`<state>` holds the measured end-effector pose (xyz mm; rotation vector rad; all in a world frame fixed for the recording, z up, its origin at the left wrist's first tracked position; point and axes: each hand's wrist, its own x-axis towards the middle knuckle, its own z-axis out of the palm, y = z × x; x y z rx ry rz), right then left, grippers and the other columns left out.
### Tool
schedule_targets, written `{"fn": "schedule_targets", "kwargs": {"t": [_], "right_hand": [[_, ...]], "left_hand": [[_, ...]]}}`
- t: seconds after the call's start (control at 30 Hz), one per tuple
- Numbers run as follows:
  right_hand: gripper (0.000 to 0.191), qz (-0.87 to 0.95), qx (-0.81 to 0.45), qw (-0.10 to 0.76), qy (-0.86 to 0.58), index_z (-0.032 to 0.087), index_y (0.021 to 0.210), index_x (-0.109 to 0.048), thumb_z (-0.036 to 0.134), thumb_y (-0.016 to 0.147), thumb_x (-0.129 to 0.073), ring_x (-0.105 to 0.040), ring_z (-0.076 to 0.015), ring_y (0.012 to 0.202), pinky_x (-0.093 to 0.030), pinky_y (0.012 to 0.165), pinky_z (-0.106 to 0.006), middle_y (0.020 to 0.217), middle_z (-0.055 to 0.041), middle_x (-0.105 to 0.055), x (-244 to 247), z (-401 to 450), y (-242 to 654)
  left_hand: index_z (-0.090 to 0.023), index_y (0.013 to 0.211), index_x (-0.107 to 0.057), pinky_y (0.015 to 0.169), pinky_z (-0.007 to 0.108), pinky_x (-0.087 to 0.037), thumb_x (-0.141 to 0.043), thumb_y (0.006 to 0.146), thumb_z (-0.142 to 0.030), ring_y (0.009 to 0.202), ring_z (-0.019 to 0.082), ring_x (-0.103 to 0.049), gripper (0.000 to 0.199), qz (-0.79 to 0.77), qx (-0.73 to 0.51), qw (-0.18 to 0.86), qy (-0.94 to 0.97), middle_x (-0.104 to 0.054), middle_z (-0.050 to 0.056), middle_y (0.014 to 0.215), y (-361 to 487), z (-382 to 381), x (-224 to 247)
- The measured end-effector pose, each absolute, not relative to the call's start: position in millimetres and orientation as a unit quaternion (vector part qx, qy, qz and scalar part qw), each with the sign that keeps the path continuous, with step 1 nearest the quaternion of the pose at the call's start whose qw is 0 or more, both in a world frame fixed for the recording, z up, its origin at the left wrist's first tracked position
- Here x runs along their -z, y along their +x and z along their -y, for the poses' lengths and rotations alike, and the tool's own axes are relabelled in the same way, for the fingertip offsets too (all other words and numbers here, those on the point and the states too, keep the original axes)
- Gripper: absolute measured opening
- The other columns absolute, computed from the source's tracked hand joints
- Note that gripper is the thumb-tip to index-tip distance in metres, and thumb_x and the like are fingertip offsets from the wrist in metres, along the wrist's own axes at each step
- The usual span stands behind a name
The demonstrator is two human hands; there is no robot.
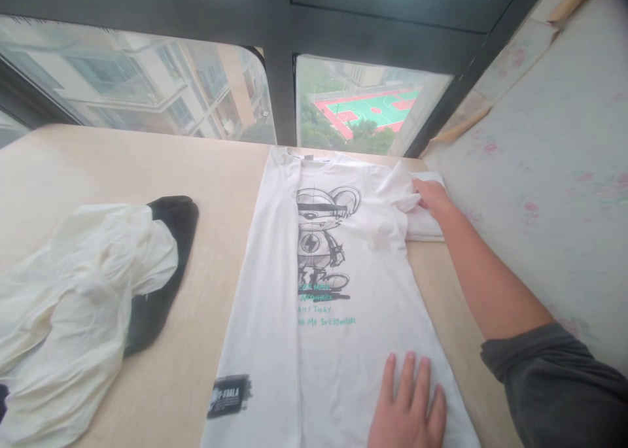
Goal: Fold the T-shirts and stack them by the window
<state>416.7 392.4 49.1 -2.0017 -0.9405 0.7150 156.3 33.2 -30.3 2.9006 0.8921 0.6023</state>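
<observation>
A white T-shirt (353,252) lies lengthwise on the pale wooden surface, its collar toward the window. Its left side is folded inward over part of a black cartoon print with green lettering; a black label print shows low on the folded strip. My right hand (430,196) reaches to the far right and has its fingers closed on the shirt's right sleeve. My left hand (408,405) lies flat on the lower right of the shirt, fingers spread, partly cut off by the bottom edge.
A crumpled cream garment (93,291) and a black cloth (169,265) lie in a heap at left. A folded white cloth (428,229) sits beyond the shirt's right sleeve, by the floral wall (554,173). Dark window frames (279,62) border the far edge.
</observation>
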Motion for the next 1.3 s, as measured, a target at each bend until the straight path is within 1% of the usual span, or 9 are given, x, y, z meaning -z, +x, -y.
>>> {"fn": "schedule_targets", "kwargs": {"t": [0.1, 0.23, 0.47, 0.6, 0.77, 0.97, 1.07, 1.17, 1.3], "right_hand": [[0.027, 0.338, -0.349, 0.418, -0.768, 0.011, 0.104, -0.063, 0.035, 0.095, -0.059, -0.065, -0.0209, 0.086, -0.057, 0.072, -0.035, 0.098, -0.0125, -0.066, -42.3, -395.1, 416.0], [0.030, 0.328, -0.365, 0.470, -0.733, 0.017, 0.116, -0.062, 0.038, 0.096, -0.060, -0.064, -0.0165, 0.092, -0.057, 0.078, -0.034, 0.111, -0.0069, -0.064, -44.8, -399.2, 413.0], [0.014, 0.305, -0.311, 0.575, -0.693, 0.017, 0.089, -0.067, 0.014, 0.075, -0.068, -0.058, -0.0104, 0.063, -0.048, 0.054, -0.020, 0.069, 0.0029, -0.061, -57.7, -386.8, 432.7], [0.014, 0.260, -0.355, 0.555, -0.706, 0.015, 0.079, -0.064, 0.010, 0.069, -0.072, -0.060, -0.0127, 0.068, -0.052, 0.059, -0.021, 0.069, 0.0013, -0.061, -46.9, -374.4, 436.1], [0.006, 0.201, -0.440, 0.544, -0.686, 0.018, 0.088, -0.058, 0.019, 0.084, -0.061, -0.066, -0.0149, 0.070, -0.059, 0.063, -0.029, 0.078, -0.0041, -0.064, -41.9, -367.2, 435.6], [0.010, 0.208, -0.450, 0.526, -0.691, 0.019, 0.081, -0.057, 0.027, 0.086, -0.062, -0.062, -0.0147, 0.064, -0.056, 0.054, -0.026, 0.072, -0.0037, -0.060, -41.0, -375.7, 434.6], [0.009, 0.248, -0.414, 0.520, -0.705, 0.018, 0.081, -0.061, 0.023, 0.078, -0.068, -0.064, -0.0174, 0.070, -0.057, 0.059, -0.029, 0.076, -0.0044, -0.064, -39.5, -384.9, 429.3], [0.014, 0.295, -0.341, 0.528, -0.719, 0.017, 0.086, -0.065, 0.019, 0.072, -0.068, -0.063, -0.0184, 0.083, -0.054, 0.070, -0.028, 0.085, -0.0026, -0.066, -47.3, -394.2, 418.5], [0.031, 0.490, -0.115, 0.485, -0.715, 0.019, 0.109, -0.067, 0.021, 0.080, -0.057, -0.060, -0.0214, 0.097, -0.049, 0.088, -0.033, 0.104, -0.0059, -0.067, -69.3, -396.3, 385.4]], "left_hand": [[-0.021, 0.134, -0.056, 0.114, 0.064, -0.026, -0.051, 0.086, -0.068, 0.134, 0.037, -0.048, 0.068, -0.280, -0.189, 0.008, 0.941, -0.052, 0.015, 0.146, 158.1, -28.1, 33.5], [-0.026, 0.119, -0.064, 0.115, 0.062, -0.027, -0.064, 0.086, -0.047, 0.129, 0.033, -0.054, 0.039, -0.283, -0.272, -0.022, 0.920, -0.061, 0.010, 0.138, 171.4, -14.5, 40.5], [-0.028, 0.102, -0.067, 0.113, 0.058, -0.037, -0.069, 0.085, -0.035, 0.118, 0.029, -0.064, 0.018, -0.285, -0.342, -0.056, 0.894, -0.070, 0.004, 0.125, 179.5, 4.3, 55.0], [-0.028, 0.097, -0.068, 0.113, 0.059, -0.038, -0.070, 0.084, -0.032, 0.113, 0.029, -0.067, 0.014, -0.291, -0.342, -0.054, 0.892, -0.073, 0.002, 0.118, 181.5, 8.5, 61.8], [-0.026, 0.085, -0.068, 0.112, 0.059, -0.037, -0.071, 0.082, -0.029, 0.101, 0.026, -0.071, 0.005, -0.311, -0.367, -0.045, 0.876, -0.076, 0.001, 0.107, 201.1, 21.4, 78.3], [-0.027, 0.076, -0.067, 0.098, 0.052, -0.046, -0.068, 0.082, -0.027, 0.084, 0.022, -0.070, 0.007, -0.306, -0.344, 0.002, 0.888, -0.077, -0.002, 0.088, 226.3, 20.1, 67.6], [-0.026, 0.084, -0.069, 0.104, 0.051, -0.040, -0.067, 0.084, -0.036, 0.098, 0.023, -0.065, 0.011, -0.318, -0.366, 0.025, 0.874, -0.074, 0.001, 0.102, 212.4, -10.3, 38.5], [-0.021, 0.115, -0.066, 0.108, 0.051, -0.035, -0.054, 0.089, -0.053, 0.122, 0.029, -0.053, 0.043, -0.301, -0.245, 0.065, 0.919, -0.063, 0.009, 0.131, 182.9, -50.0, 7.7], [-0.016, 0.131, -0.057, 0.112, 0.049, -0.029, -0.045, 0.095, -0.051, 0.135, 0.032, -0.042, 0.052, -0.309, -0.154, 0.070, 0.936, -0.051, 0.013, 0.146, 151.0, -80.9, -6.8]]}}
